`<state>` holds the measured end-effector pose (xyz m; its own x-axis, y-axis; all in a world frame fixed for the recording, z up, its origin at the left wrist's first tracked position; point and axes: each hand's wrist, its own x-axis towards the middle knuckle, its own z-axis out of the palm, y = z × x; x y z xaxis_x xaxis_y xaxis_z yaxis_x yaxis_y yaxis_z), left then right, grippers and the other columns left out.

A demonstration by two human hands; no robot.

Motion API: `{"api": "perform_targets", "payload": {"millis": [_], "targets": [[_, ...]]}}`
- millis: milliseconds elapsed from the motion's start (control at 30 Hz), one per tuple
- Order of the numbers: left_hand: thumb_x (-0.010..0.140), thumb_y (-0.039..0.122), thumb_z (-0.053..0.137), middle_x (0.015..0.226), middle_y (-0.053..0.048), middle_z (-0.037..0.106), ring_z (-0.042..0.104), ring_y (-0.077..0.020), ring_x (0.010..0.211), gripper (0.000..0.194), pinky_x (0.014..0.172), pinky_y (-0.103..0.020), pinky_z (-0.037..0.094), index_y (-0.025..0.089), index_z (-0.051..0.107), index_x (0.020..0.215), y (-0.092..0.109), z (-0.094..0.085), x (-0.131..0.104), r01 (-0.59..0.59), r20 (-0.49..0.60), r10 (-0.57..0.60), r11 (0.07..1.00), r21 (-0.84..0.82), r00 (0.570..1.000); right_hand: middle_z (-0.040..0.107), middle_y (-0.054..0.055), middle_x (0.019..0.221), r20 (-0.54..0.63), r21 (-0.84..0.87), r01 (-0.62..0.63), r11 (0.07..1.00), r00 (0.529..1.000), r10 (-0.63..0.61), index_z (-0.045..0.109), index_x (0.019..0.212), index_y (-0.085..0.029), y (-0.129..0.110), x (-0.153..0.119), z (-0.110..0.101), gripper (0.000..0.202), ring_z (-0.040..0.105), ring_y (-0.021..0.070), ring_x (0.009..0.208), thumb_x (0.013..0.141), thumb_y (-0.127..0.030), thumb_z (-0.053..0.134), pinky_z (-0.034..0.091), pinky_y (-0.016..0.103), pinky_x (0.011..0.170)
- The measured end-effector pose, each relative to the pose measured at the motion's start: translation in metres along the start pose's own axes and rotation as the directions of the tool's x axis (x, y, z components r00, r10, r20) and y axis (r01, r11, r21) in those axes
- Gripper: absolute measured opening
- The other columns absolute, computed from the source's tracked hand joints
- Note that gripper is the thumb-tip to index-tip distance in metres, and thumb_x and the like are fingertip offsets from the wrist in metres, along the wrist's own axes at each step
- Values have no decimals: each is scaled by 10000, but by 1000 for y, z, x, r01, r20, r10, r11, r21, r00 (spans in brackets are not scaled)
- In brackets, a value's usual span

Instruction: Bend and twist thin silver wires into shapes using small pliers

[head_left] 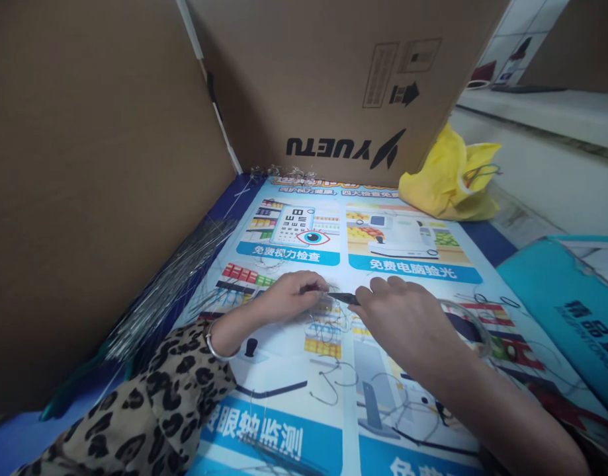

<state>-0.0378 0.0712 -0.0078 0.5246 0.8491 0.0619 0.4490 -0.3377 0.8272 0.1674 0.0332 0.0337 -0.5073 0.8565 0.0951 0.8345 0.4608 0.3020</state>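
Note:
My left hand (pixel 294 295) is closed in a pinch over the middle of the printed poster (pixel 350 370). Between its fingertips is a thin wire (pixel 339 320), whose loose curves show just below the fingers. Wrapped round a pair of pliers (pixel 344 298), my right hand (pixel 395 316) hides the handles. Only the dark, tapered jaws stick out, pointing left with their tips at my left fingertips. Bent pieces of wire (pixel 328 390) lie on the poster in front of both hands.
Cardboard panels (pixel 323 79) stand at the left and back. A bundle of straight wires (pixel 159 291) lies along the left panel. Small wire pieces (pixel 298 173) sit at the back. On the right are a yellow bag (pixel 442 178) and a teal box (pixel 562 297).

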Motion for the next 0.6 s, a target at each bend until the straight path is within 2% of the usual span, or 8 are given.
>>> {"api": "perform_targets", "payload": {"millis": [267,600], "targets": [[746,177,518,744,-1,587,509,-94,659,91,623,-221,423,158,598,787,-1,7,1,43,-85,-43,999,3,995,594,66,714,4,21,1,1000,1000,-1,604,763,-181,-1,1,-2,229,531,186,671,870,-335,473,205,285,534],[754,201,528,700,14,554,477,-82,617,71,583,-208,388,148,576,757,-4,6,1,48,-51,-51,998,-44,997,594,67,724,11,34,6,999,1000,-7,604,771,-176,-2,0,0,230,531,175,679,866,-345,481,204,284,531]]}}
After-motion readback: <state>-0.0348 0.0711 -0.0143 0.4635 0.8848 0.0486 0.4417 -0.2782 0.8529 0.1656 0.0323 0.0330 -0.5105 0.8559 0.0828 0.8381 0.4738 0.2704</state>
